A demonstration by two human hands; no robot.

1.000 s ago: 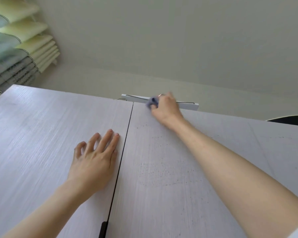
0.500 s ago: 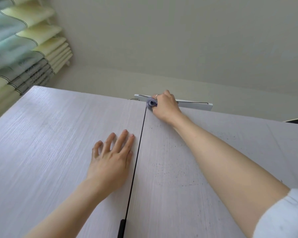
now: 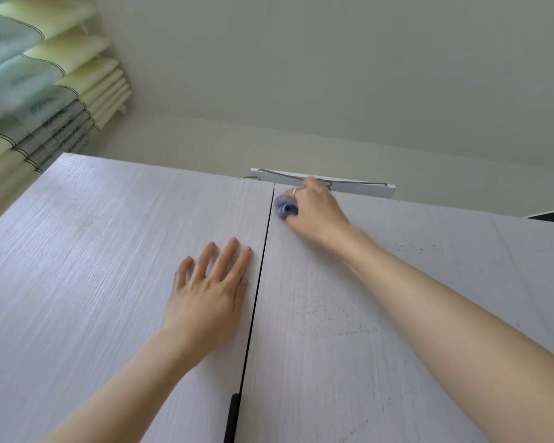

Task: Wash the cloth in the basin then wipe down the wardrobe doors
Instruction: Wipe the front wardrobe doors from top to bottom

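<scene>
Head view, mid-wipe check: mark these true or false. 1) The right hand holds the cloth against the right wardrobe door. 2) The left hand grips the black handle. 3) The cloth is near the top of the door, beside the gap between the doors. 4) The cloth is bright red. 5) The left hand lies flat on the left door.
1) True: the right hand grips the bunched blue-grey cloth on the pale wood-grain right door.
2) False: the left hand is well above the black handle, not touching it.
3) True.
4) False: it is blue-grey.
5) True: fingers straight on the pale wood-grain left door.
</scene>
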